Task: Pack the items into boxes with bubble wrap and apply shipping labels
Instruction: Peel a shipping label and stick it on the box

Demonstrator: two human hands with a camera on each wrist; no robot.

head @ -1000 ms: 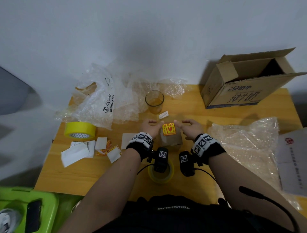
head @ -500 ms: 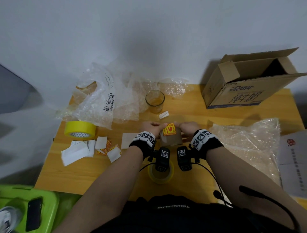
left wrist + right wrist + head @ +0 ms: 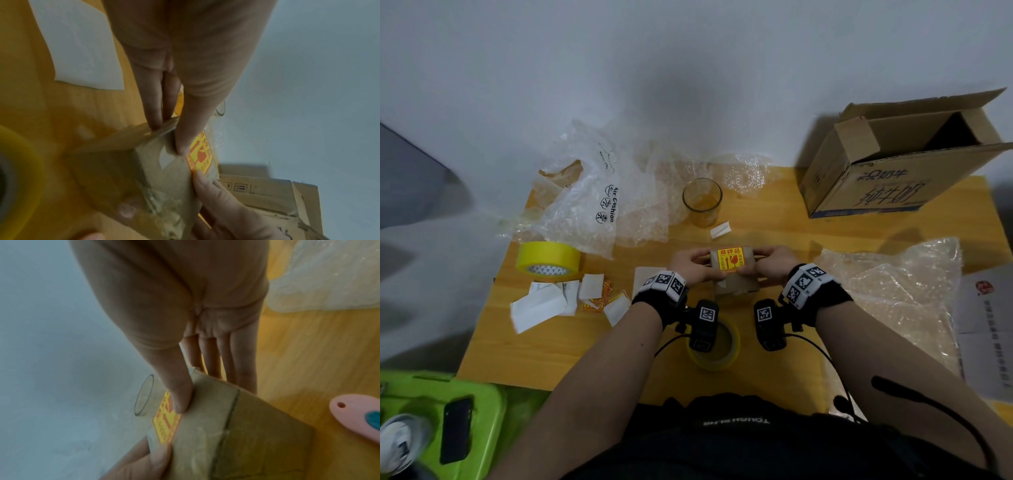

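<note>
- Now held between both hands over the counter [image 3: 808, 346]: a small taped box [image 3: 736, 284], its yellow label [image 3: 730, 262] between the two thumbs.
- Left hand [image 3: 688, 269] and right hand [image 3: 770, 265] each pinch an end, thumb on top, fingers [image 3: 242, 369] down the side.
- Likely light and stiff; glossy tape may slip, so ends suit gripping.
</note>
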